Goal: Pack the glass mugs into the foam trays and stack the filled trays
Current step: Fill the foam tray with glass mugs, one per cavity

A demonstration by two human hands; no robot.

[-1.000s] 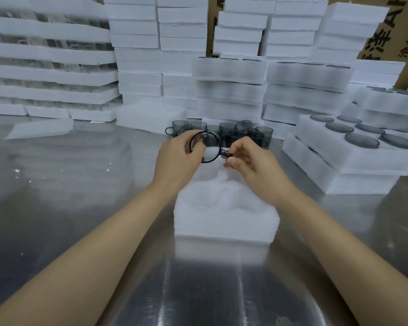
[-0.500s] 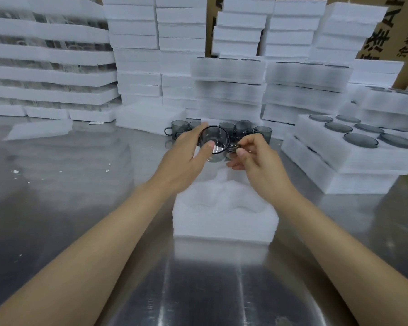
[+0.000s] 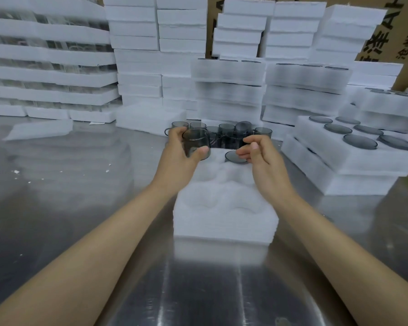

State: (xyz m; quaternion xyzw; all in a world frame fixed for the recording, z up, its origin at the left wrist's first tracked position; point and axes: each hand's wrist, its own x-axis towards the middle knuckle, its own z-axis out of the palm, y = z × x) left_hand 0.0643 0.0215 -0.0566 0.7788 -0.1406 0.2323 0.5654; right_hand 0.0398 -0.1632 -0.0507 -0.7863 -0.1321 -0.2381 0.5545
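A white foam tray (image 3: pixel 224 208) with moulded pockets lies on the metal table in front of me. My left hand (image 3: pixel 177 158) grips a smoky grey glass mug (image 3: pixel 196 143) upright over the tray's far left corner. A second mug (image 3: pixel 232 157) sits sunk in a far pocket, only its round rim showing. My right hand (image 3: pixel 262 158) hovers beside that rim with loosely curled fingers and holds nothing that I can see. Several loose grey mugs (image 3: pixel 233 132) stand just behind the tray.
To the right, a stack of filled trays (image 3: pixel 351 165) shows several dark mug rims on top. Tall piles of foam trays (image 3: pixel 231 74) line the back and left. Cardboard boxes (image 3: pixel 391 31) stand behind. A loose foam sheet (image 3: pixel 40 131) lies at the left on the steel table (image 3: pixel 57 184).
My right hand has let go of the mug's handle and drawn to the right. My left hand has turned the mug upright and moved it left, over the tray's far corner.
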